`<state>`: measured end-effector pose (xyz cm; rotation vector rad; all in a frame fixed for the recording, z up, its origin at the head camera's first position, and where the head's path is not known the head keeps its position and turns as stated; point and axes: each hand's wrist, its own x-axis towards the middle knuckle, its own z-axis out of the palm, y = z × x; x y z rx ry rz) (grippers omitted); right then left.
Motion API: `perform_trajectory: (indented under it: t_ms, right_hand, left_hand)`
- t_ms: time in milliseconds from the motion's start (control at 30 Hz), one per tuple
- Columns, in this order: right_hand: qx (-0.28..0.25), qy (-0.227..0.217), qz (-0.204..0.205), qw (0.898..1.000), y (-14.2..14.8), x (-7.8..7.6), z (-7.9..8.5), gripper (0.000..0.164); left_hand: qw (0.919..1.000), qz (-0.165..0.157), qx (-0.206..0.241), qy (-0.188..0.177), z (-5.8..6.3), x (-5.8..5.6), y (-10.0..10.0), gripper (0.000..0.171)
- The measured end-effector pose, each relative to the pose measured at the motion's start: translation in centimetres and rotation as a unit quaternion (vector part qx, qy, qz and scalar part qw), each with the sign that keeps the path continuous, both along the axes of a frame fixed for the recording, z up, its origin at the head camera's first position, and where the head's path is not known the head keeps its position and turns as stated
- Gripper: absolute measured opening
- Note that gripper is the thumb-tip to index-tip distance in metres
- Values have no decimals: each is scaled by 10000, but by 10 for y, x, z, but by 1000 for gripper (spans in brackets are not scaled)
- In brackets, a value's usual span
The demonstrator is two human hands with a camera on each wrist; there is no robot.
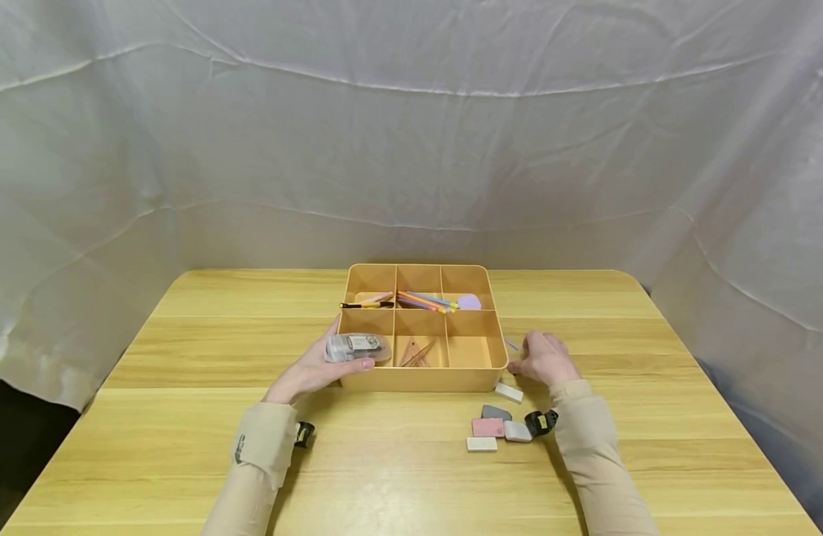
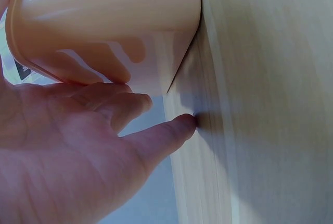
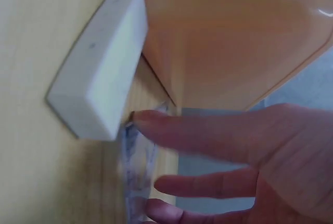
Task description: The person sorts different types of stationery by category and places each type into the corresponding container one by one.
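Note:
My left hand holds the front left corner of a yellow-orange divided box, thumb over the rim and fingers against its outer wall. A clear case with a dark label sits in the front left compartment beside that thumb. Right of the box, my right hand is down at the table, thumb and fingertips round a thin clear plastic strip. The strip's kind is unclear, as it is blurred and partly covered. A white eraser lies next to the right thumb, close to the box wall.
Back compartments hold colourful pens, a black-and-yellow pen and a lilac round piece. In front-middle is an orange triangular piece. Nearer lie a pink eraser, a grey block and white blocks.

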<state>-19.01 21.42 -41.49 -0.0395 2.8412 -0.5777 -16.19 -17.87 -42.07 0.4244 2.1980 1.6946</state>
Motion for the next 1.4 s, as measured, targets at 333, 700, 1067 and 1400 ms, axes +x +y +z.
perform_trajectory:
  t_ms: [333,700,1067,1400]
  right_hand:
    - [142,375,146,9991,-10,6,3,23]
    - [754,790,813,9907,-15,3,-1,24]
    - [1097,1185,1593,9739,-5,1,-3,7]
    - [-655,2228,955,9680,22,5,0,22]
  left_hand:
    - [10000,-12,23,12,0,1,-1,106]
    - [9993,162,-315,-129,-2,1,1,110]
    - [9987,210,-452,-136,-2,1,4,112]
    - [9992,247,-295,-108,0,-1,2,111]
